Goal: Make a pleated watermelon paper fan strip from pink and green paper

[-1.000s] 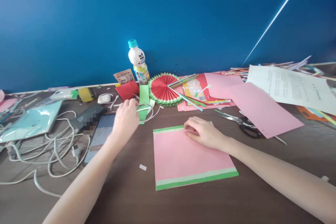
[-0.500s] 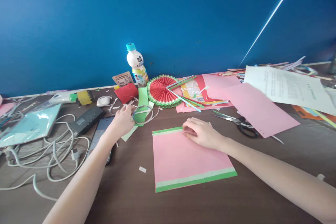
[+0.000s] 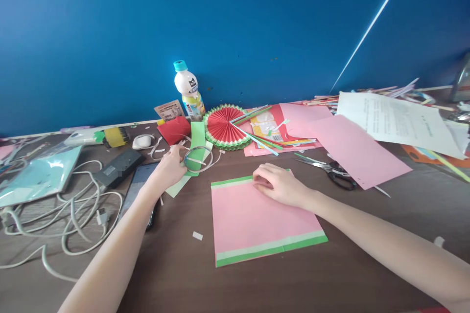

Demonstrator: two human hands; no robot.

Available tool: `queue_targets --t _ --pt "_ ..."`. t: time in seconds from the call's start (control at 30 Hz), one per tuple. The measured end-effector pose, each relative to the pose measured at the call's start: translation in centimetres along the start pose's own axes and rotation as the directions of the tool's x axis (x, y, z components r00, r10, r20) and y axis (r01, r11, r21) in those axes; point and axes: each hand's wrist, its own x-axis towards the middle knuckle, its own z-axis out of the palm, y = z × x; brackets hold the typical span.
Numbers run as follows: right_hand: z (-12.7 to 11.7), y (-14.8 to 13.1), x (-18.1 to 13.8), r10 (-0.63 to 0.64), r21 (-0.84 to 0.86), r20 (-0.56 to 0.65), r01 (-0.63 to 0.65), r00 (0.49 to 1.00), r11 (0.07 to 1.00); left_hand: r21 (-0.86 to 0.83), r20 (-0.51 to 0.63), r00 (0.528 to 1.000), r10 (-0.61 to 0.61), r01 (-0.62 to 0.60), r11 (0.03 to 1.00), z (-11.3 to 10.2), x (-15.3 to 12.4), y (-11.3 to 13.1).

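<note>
My left hand [image 3: 171, 168] is at the left rim of a clear roll of tape [image 3: 212, 159], its fingers bent around that edge; the fingertips are partly hidden. Under the tape lie a green paper strip [image 3: 198, 132] and a paler green piece [image 3: 178, 187]. With curled fingers, my right hand [image 3: 277, 183] presses on the top edge of a pink paper sheet [image 3: 249, 225], thumb tucked below. Pale and dark green bands line the sheet's top and bottom edges. Beyond it stands a pleated red paper fan [image 3: 224, 124] with a green and white rim.
A bottle [image 3: 189, 93] stands by the blue wall. Scissors [image 3: 332, 168] lie right, near loose pink paper [image 3: 367, 154] and a printed sheet [image 3: 400, 122]. To the left are a phone [image 3: 137, 186], a black box [image 3: 119, 166] and tangled white cables [image 3: 73, 210].
The whole view has shifted slightly, so things sit a little further left. Both hands keep nearly the same places, at the tape and on the pink sheet.
</note>
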Motion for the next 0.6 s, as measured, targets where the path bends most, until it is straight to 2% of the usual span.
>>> queue_targets --t 0.37,0.5,0.6 --pt "-0.4 -0.4 0.0 0.035 0.027 0.047 -0.036 0.998 0.999 0.079 -0.075 0.997 0.036 -0.030 0.996 0.3 -0.6 0.6" --pt "-2.0 -0.2 0.0 0.068 0.075 0.073 -0.073 0.995 0.994 0.063 -0.097 0.995 0.008 -0.002 0.998 0.2 -0.4 0.7" --pt "-4.3 1.0 -0.2 0.150 0.000 0.033 -0.150 0.988 0.989 0.060 -0.122 0.992 -0.010 0.017 0.998 -0.4 -0.3 0.9"
